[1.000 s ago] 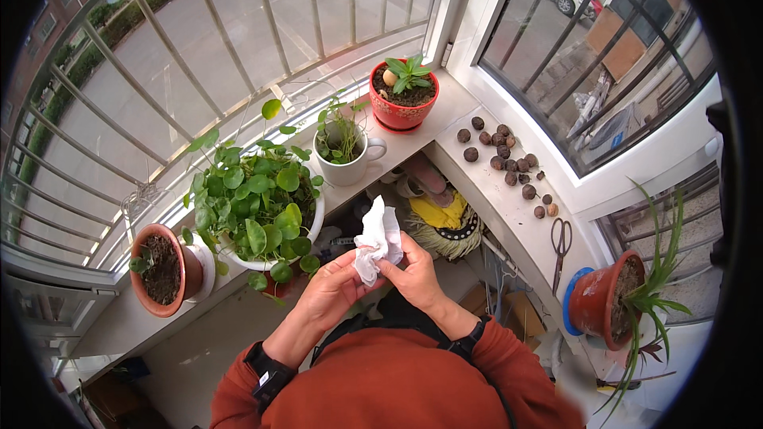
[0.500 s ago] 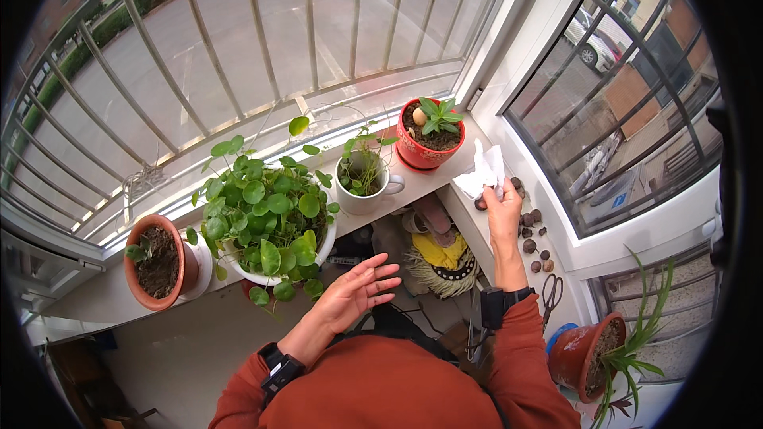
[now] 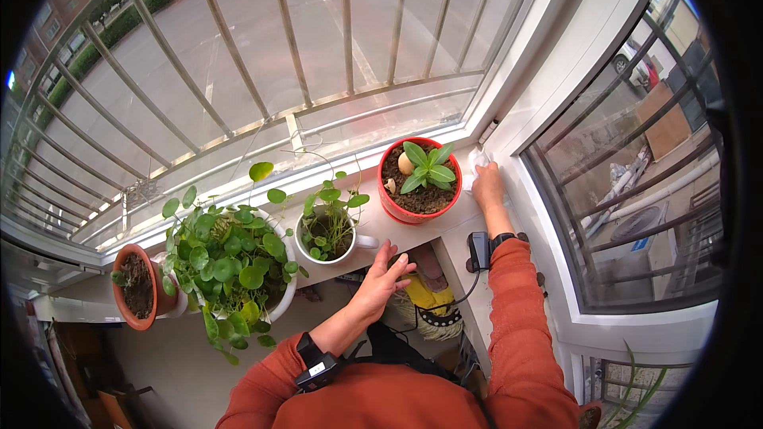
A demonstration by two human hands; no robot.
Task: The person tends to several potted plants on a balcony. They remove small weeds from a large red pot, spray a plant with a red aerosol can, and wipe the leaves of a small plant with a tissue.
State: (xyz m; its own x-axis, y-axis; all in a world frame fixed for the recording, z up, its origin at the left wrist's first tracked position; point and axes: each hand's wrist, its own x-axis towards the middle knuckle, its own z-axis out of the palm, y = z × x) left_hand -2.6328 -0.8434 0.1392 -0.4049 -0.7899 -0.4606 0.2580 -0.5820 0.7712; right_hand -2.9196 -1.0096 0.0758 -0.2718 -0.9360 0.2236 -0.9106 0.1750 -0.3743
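My right hand (image 3: 487,188) pinches a crumpled white tissue (image 3: 478,161) against the sill in the window corner, just right of a red flowerpot (image 3: 397,211). That pot holds soil, a leafy green plant (image 3: 428,168) and a pale egg-shaped object (image 3: 405,163). My left hand (image 3: 380,286) hovers in front of the sill with its fingers apart and nothing in it. Nearest to it is a white mug (image 3: 368,241) with thin-stemmed plants growing inside. The part of the tissue under my fingers is hidden.
Farther left stand a white pot (image 3: 288,299) of round-leaved plants and a terracotta pot (image 3: 167,299). My right forearm mostly covers small dark round objects (image 3: 541,278) on the right sill. Below the sill lies a yellow cloth (image 3: 429,295). Metal bars (image 3: 347,32) cross the window.
My right hand has reached farther along the right sill into the corner with the tissue. My left hand has risen towards the mug. The view has shifted, and the scissors have left sight.
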